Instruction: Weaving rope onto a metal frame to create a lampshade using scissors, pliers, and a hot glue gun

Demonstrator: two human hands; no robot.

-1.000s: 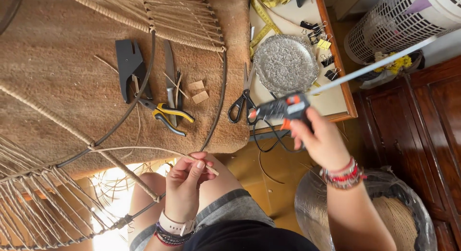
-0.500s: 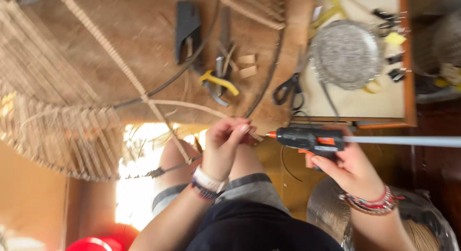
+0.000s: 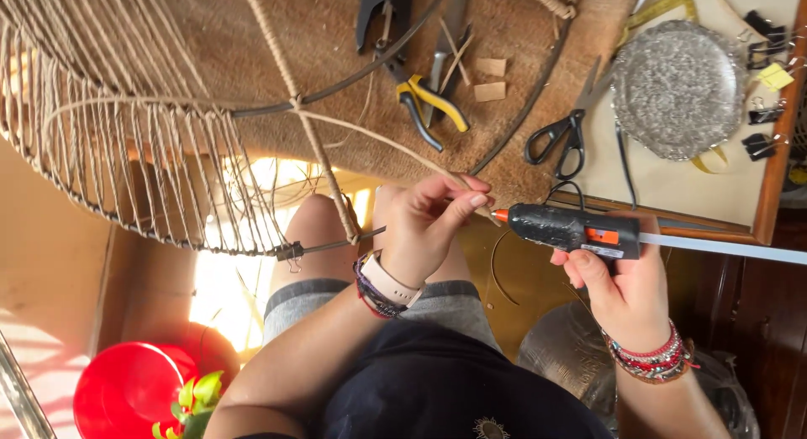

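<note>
Brown matting (image 3: 210, 36) covers the work surface ahead of you, and a wire frame wrapped in pale cord (image 3: 126, 153) hangs over its near edge above your knees. Your left hand (image 3: 424, 225) pinches the end of a cord strand (image 3: 378, 136) between thumb and fingertips, closed tight on it, so the loose end stays put right at the glue gun (image 3: 567, 229). Your right hand (image 3: 618, 292) is wrapped around the gun's grip, fingers closed on it, with the orange nozzle pointing at the pinched end and nearly touching your left fingertips. A long glue stick (image 3: 723, 247) juts from the back of the gun. Farther back on the matting lie yellow-handled pliers (image 3: 433, 107) and two small wooden blocks (image 3: 490, 79). Black scissors (image 3: 559, 136) sit at the edge of a wooden tray (image 3: 769, 195), beside a silver plate (image 3: 677, 90), within easy reach.
</note>
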